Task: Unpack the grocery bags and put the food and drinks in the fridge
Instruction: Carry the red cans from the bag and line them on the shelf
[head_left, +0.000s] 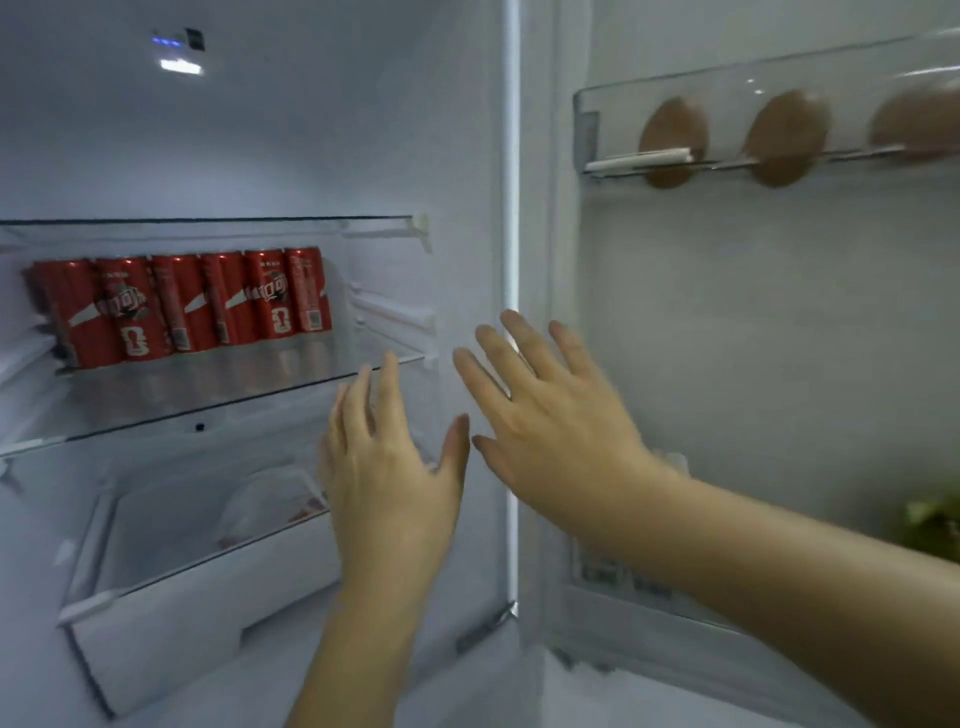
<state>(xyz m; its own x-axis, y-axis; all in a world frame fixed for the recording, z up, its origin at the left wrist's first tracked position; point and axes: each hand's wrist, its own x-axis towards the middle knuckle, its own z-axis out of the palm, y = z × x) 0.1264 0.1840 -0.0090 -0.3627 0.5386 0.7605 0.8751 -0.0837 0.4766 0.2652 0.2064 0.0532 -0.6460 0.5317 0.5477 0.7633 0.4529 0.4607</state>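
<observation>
Red cans (182, 306) are standing in a tight row at the far left of a glass shelf (260, 384) inside the fridge (311, 130), leaving the near and right part of that shelf bare. Each can is showing a white ribbon and white characters in the manner of a cola brand, but the print is too blurred to read; one can at the right end is showing a small square code. On the open door (779, 338) to the right, three brown eggs (674, 143) are sitting in a clear rack (589, 130). Below the cans, a clear drawer (156, 613) is holding something pale with a touch of red, too hazy to name. Something green (935, 525) is peeking in at the right edge, lower on the door. A sticker (623, 577) low on the door is carrying print that cannot be made out.

Both hands are hanging in front of the opening with fingers spread and straight, grasping nothing: the left hand (389, 457) before the shelf edge, the right hand (550, 415) just beside it, nearer the door hinge. No grocery bag is showing.

By my reading, the person is between items, with drinks and eggs already stowed. The next move is likely calling for a turn back to the bags, out of view, to fetch another item.
</observation>
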